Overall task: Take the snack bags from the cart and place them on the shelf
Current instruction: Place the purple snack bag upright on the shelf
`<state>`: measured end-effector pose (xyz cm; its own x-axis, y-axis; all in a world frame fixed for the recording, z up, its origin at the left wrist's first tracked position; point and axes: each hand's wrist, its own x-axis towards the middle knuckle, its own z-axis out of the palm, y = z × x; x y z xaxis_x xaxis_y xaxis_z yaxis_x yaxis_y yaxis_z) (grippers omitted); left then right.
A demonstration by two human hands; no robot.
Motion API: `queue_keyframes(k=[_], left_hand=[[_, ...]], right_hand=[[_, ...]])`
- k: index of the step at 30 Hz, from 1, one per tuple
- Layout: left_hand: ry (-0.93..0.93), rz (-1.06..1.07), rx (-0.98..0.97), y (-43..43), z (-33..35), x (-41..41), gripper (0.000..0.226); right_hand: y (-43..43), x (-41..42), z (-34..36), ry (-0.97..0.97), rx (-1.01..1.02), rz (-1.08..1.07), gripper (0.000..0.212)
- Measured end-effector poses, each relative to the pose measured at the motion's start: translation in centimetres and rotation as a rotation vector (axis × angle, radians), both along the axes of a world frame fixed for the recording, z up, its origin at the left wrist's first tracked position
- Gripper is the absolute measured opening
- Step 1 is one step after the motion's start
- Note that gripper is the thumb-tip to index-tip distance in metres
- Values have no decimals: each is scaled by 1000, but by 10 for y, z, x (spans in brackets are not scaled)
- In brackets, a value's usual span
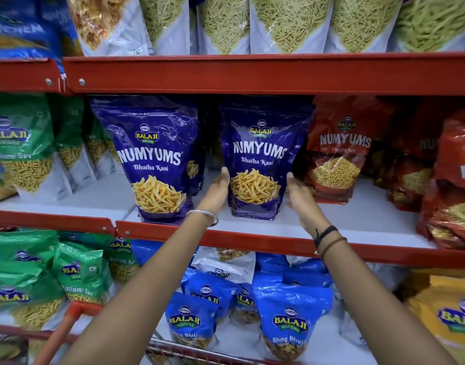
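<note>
- A purple snack bag (260,159), printed Numyums Bhatha Kani, stands upright on the middle shelf (358,219), near its red front edge
- The left hand (217,189) lies flat against the bag's left lower side, fingers straight and pointing up; its grip is spread, not curled round anything
- The right hand (300,193) is at the bag's right lower side, fingers extended upward, grip likewise spread; whether the palm touches the bag or sits just beside it cannot be told
- A second purple bag (152,159) of the same kind stands upright just to the left, apart from the first, with the left hand between them
- A red Numyums bag (336,151) stands just right of the framed bag, behind the right hand
- Green bags (23,146) fill the left end of the same shelf
- Blue bags (292,317) stand on the shelf below, under the forearms
- The cart's red handle (65,330) and wire rim (189,353) show at the bottom edge; no bags in it can be made out
</note>
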<state>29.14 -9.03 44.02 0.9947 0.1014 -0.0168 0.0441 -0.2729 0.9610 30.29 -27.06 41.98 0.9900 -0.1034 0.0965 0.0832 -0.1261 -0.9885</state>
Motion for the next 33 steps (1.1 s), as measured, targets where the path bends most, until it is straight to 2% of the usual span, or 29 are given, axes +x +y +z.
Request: queue_keyframes(k=[4, 8, 13, 16, 20, 24, 27, 30, 33], left_hand=[[-56, -104, -87, 7, -10, -8, 71], [-45, -112, -96, 12, -11, -30, 95], [-92, -124, -69, 24, -18, -49, 77], [-93, -120, -41, 27, -16, -60, 76], [-110, -136, -6, 23, -13, -74, 90], [-303, -16, -24, 6, -26, -97, 52], [-477, 37, -103, -10, -46, -135, 34], [-546, -37, -42, -25, -85, -168, 33], [-452, -94, 22, -37, -135, -197, 35]], right_hand=[[2, -13, -2, -33, 1, 5, 47], [1, -30, -2, -60, 55, 65, 44], [-1, -56, -4, -48, 42, 123, 50], [2, -71, -2, -42, 23, 128, 53], [6, -91, 4, -66, 34, 210, 46], [-1, -112, -17, -138, -32, 64, 42], [-15, -149, -44, -202, -15, 1, 36], [-33, -193, -85, -187, -69, -16, 27], [-53, -238, -137, -64, -138, -3, 23]])
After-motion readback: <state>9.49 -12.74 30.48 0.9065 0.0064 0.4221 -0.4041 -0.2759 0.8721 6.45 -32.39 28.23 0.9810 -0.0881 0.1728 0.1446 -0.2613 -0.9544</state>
